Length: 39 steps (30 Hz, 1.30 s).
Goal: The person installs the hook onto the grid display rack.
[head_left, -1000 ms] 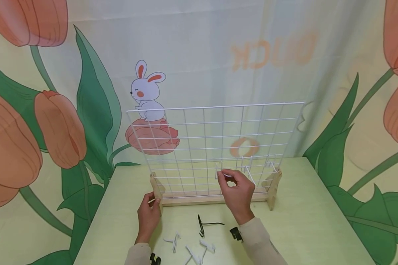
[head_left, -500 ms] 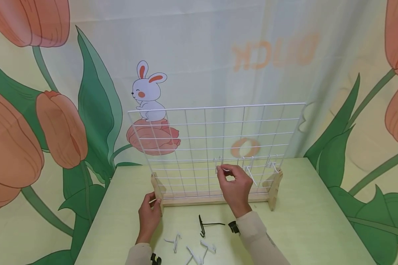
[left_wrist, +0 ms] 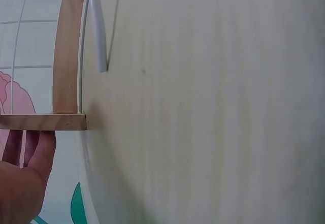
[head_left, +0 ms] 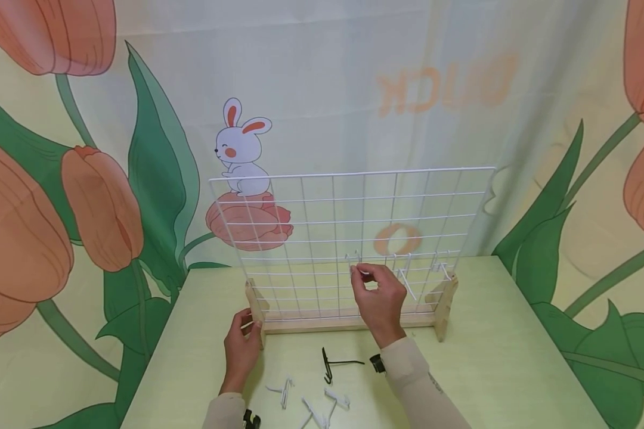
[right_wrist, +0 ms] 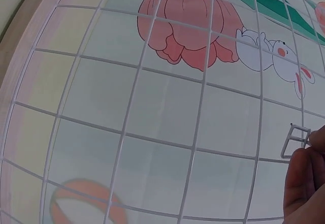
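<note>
My right hand (head_left: 380,298) pinches a white wire hook (head_left: 352,258) between thumb and fingertips, holding it up at the middle of the white wire grid panel (head_left: 333,224). The right wrist view shows the hook's small rectangular back frame (right_wrist: 294,141) close to the grid wires; its arm is mostly hidden by the hand. My left hand (head_left: 241,351) rests its fingers against the outer face of the left wooden support (head_left: 255,305). In the left wrist view, straight fingers (left_wrist: 43,155) touch the wooden end piece (left_wrist: 45,122).
Two white hooks (head_left: 405,277) (head_left: 441,266) hang on the grid's lower right. On the table (head_left: 494,357), in front of the wooden base (head_left: 316,326), lie a black hook (head_left: 327,362) and several white hooks (head_left: 285,393). A printed curtain (head_left: 311,89) hangs behind.
My right hand has risen slightly with the white hook, whose top prongs now stand near a higher grid wire. The left hand has stayed at the wooden support.
</note>
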### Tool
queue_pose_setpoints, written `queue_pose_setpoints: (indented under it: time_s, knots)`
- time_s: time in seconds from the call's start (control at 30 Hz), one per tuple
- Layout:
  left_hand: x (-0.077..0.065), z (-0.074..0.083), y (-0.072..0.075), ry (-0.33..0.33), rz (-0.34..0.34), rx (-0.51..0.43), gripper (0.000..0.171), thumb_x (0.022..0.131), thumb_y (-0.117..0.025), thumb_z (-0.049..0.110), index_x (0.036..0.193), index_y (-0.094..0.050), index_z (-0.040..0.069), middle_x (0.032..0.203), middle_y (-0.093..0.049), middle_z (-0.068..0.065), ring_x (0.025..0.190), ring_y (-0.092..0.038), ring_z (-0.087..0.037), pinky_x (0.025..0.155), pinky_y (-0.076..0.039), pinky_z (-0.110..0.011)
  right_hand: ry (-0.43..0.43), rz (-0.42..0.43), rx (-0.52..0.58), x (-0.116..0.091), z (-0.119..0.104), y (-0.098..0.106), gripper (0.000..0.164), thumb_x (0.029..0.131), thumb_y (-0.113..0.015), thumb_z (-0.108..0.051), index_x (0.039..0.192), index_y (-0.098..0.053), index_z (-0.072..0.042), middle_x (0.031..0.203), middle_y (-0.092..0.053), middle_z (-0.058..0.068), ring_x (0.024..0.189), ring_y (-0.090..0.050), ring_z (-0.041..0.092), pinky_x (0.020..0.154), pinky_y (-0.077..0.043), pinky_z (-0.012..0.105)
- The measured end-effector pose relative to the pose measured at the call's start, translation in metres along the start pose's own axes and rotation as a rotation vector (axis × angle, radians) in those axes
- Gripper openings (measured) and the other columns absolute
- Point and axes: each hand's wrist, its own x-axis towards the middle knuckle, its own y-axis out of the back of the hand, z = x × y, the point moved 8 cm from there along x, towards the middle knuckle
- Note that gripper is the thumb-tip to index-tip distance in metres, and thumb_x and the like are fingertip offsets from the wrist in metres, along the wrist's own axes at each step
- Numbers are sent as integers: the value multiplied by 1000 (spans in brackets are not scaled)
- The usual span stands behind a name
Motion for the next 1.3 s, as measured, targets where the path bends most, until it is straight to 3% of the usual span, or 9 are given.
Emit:
queue_pose_setpoints:
  time_s: [0.3, 0.53, 0.67, 0.97, 1.3]
  knots:
    - [-1, 3, 2, 9, 22, -24, 36, 104, -68, 19, 139, -62, 17, 130, -70, -11, 120, -69, -31, 94, -58, -46, 18, 8, -10, 0, 1, 0, 10, 84, -86, -2, 92, -81, -3, 85, -78, 9, 67, -74, 22, 59, -61, 39]
    - [0, 9, 5, -17, 74, -85, 38, 102, -71, 15, 139, -64, 21, 126, -71, -9, 114, -67, -24, 82, -57, -22, 29, 30, -31, -2, 4, -1, 9, 84, -87, -3, 89, -80, -4, 83, -77, 8, 65, -72, 21, 58, -60, 39]
    - [2, 8, 7, -17, 99, -143, 37, 100, -72, 10, 136, -66, 20, 122, -71, -10, 111, -65, -20, 80, -56, -15, 25, 33, -35, -3, 6, -1, 9, 84, -87, -4, 88, -79, -4, 83, -76, 9, 65, -72, 21, 57, -60, 39]
    - [2, 10, 8, -29, 101, -183, 40, 98, -75, 7, 136, -64, 15, 121, -71, -14, 112, -65, -25, 78, -54, -11, 27, 27, -39, -2, 7, -3, 9, 85, -86, -6, 89, -79, -4, 83, -76, 9, 65, -71, 23, 60, -60, 40]
    - [3, 9, 6, -27, 93, -148, 39, 99, -74, 7, 135, -64, 18, 121, -70, -11, 111, -65, -23, 78, -54, -11, 51, 12, -64, -10, 7, -10, 11, 82, -87, -2, 85, -77, -5, 81, -74, 8, 64, -69, 22, 57, -58, 39]
